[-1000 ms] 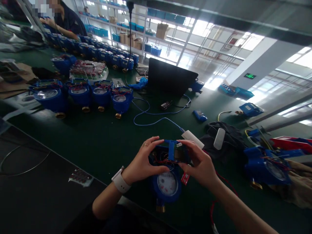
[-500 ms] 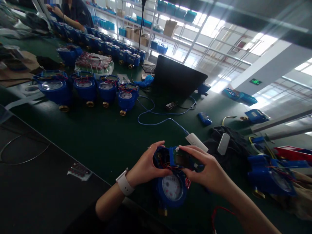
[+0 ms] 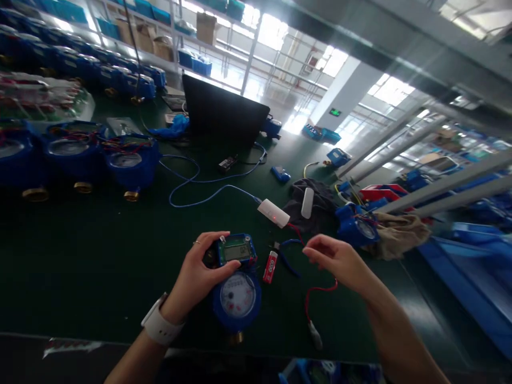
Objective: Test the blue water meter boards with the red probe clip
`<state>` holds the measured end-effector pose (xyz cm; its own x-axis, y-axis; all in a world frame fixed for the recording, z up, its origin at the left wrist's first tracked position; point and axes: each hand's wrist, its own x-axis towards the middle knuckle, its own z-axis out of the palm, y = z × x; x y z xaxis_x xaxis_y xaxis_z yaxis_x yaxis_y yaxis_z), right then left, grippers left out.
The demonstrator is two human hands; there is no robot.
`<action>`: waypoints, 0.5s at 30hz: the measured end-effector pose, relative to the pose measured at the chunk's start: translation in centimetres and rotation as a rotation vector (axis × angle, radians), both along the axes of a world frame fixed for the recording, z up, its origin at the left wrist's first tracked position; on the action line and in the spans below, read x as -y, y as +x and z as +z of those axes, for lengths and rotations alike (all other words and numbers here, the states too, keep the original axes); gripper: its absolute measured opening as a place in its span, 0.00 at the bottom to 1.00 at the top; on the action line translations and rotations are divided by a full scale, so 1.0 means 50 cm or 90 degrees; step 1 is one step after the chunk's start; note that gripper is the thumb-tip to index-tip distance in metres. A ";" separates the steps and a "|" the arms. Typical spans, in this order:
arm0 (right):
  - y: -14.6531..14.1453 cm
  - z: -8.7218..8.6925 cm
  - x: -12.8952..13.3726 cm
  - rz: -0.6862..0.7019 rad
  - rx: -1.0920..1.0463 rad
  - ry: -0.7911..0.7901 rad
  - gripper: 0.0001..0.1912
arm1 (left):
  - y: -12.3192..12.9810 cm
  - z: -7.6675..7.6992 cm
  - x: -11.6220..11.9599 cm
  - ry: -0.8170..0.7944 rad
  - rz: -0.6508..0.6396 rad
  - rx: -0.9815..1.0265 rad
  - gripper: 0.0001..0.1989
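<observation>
My left hand grips the display module at the top of a blue water meter, thumb below the screen and fingers above it. The module's small screen shows digits. My right hand is off the meter, fingertips pinched together at a red cable that runs from a white box with a red light. Between the hands lie a red battery and blue-handled pliers. The red cable's lower stretch ends in a clip near the table's front edge.
Blue meters stand in a row at the left. A black laptop is behind, with a blue cable looping in front. A dark cloth carries a white device. Another meter and blue bins are at the right.
My right hand has left the meter and moved right to the red cable. My left hand still holds the module, whose screen now shows. The view has turned right.
</observation>
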<state>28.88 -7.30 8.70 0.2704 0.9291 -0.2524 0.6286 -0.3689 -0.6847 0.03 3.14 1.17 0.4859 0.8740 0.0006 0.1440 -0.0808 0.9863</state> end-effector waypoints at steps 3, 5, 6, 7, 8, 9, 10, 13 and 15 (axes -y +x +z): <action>0.013 -0.036 0.113 -0.069 0.033 -0.191 0.16 | 0.001 0.001 0.001 -0.001 0.019 -0.025 0.26; -0.002 -0.069 0.170 -0.109 0.011 -0.243 0.12 | 0.003 0.004 0.001 -0.003 0.028 -0.044 0.28; -0.012 -0.086 0.190 -0.129 -0.002 -0.243 0.10 | 0.004 0.005 0.001 -0.005 0.031 -0.050 0.29; -0.021 -0.101 0.203 -0.148 -0.019 -0.233 0.10 | 0.005 0.007 0.001 -0.006 0.033 -0.054 0.29; -0.030 -0.113 0.212 -0.166 -0.044 -0.221 0.10 | 0.005 0.008 0.001 -0.007 0.036 -0.057 0.30; -0.037 -0.123 0.215 -0.184 -0.077 -0.206 0.10 | 0.006 0.010 0.002 -0.008 0.036 -0.058 0.30; -0.042 -0.128 0.213 -0.199 -0.117 -0.189 0.11 | 0.006 0.011 0.003 -0.009 0.036 -0.057 0.30; -0.051 -0.124 0.186 -0.240 -0.267 -0.116 0.16 | 0.005 0.012 0.008 -0.008 0.035 -0.061 0.30; -0.059 -0.112 0.154 -0.262 -0.364 -0.052 0.20 | 0.004 0.010 0.013 -0.003 0.041 -0.060 0.29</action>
<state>25.93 -14.99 3.12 0.3998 0.7522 -0.5237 -0.0225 -0.5632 -0.8260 0.22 2.49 1.70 0.4258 0.9036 -0.0462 0.2409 -0.0640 0.9684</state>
